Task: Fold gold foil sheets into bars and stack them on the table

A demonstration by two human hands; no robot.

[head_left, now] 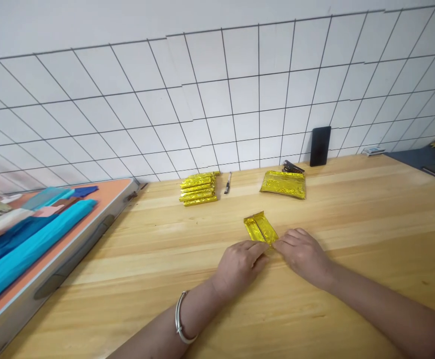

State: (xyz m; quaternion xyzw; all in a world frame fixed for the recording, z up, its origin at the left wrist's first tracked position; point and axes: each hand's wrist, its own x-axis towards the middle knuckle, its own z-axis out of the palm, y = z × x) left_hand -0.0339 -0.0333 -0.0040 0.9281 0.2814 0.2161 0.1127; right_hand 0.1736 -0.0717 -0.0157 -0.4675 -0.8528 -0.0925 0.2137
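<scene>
Fingers of the left hand and right hand are drawn together, pinching the near end of a gold foil packet, which lies just beyond them on the wooden table. Well past the left fingers sit narrow gold bundles, a pen beside them; past the right fingers, flat gold foil.

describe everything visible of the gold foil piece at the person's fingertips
The gold foil piece looks thin, shiny and crinkled, like metallic wrapping. A dark line runs along its length between two gold panels. It lies at a slant on the wooden table, its far end leaning to the left. The left hand and right hand meet at its near end, hiding part of it; their exact grip is unclear.
</scene>
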